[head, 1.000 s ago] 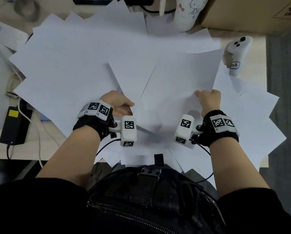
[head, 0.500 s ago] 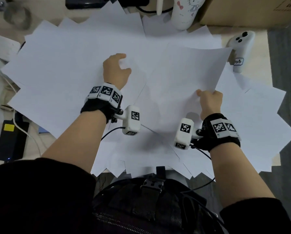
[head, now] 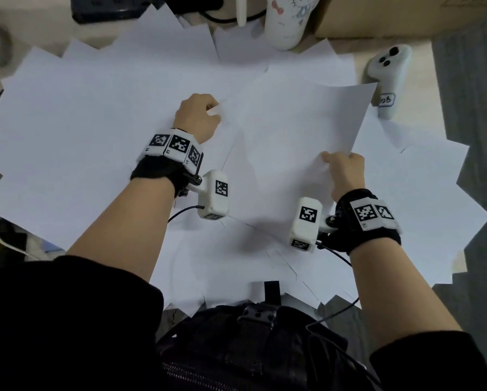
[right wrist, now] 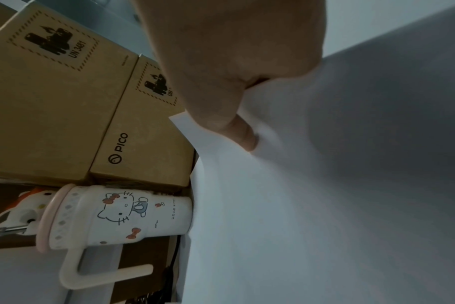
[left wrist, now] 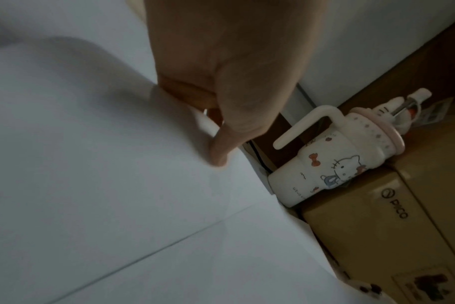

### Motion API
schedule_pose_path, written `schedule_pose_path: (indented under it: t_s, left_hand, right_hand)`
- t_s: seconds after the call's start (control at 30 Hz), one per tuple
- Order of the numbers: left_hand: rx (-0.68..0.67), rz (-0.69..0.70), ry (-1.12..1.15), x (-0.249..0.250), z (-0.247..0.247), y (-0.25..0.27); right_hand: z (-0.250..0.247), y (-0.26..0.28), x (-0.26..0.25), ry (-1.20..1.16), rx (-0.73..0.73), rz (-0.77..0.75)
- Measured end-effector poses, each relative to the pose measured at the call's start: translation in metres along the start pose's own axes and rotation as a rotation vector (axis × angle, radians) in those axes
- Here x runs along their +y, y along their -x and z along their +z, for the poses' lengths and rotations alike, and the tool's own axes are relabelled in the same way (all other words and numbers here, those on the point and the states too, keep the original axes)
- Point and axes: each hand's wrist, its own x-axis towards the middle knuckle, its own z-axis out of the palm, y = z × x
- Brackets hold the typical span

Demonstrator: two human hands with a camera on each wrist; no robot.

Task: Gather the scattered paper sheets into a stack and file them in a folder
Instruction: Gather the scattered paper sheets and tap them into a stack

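- From the head view, the gathering step is going on: the right hand (head: 345, 172) is pinching a raised sheet (head: 301, 122), and the left hand (head: 198, 119) is curling on another one among the papers (head: 67, 136) covering the desk. No folder is showing.
- At the left wrist, the thumb (left wrist: 221, 148) is pressing a paper corner against curled fingers.
- At the right wrist, the thumb (right wrist: 243, 133) is clamping the sheet's corner. I think the next move is bringing both sheets together, without creasing them.

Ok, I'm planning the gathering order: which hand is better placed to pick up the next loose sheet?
Probably the left hand: it pinches a loose sheet's edge among the spread. The right hand is occupied, pinching the lifted sheet by its corner.
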Motion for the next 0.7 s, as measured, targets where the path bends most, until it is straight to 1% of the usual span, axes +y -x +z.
schedule_pose_path:
  t_s: [0.07, 0.17, 0.2, 0.4, 0.5, 0.57, 0.63, 0.7]
  left_hand:
    - [0.012, -0.053, 0.042, -0.008, -0.003, 0.005]
    - [0.079, -0.155, 0.132, -0.024, -0.009, 0.017]
    - [0.078, -0.184, 0.171, -0.028, -0.011, 0.022]
    - [-0.068, -0.258, 0.444, -0.055, -0.023, 0.057]
    - [-0.166, -0.295, 0.649, -0.061, -0.026, 0.075]
    - [-0.204, -0.328, 0.757, -0.062, -0.027, 0.085]
    - [-0.243, -0.350, 0.790, -0.063, -0.026, 0.092]
    - [-0.249, -0.348, 0.701, -0.066, -0.024, 0.097]
  right_hand:
    - [0.000, 0.004, -0.001, 0.004, -0.015, 0.020]
    - [0.001, 0.013, -0.004, -0.010, -0.053, 0.045]
    - [0.003, 0.016, -0.005, -0.009, -0.072, 0.046]
    - [0.026, 0.040, -0.008, 0.018, -0.192, 0.041]
    - [0.035, 0.052, -0.008, 0.016, -0.242, 0.029]
    - [0.040, 0.058, -0.005, 0.020, -0.260, 0.020]
    - [0.045, 0.064, -0.002, 0.036, -0.270, 0.013]
    - [0.049, 0.070, 0.000, 0.056, -0.272, -0.005]
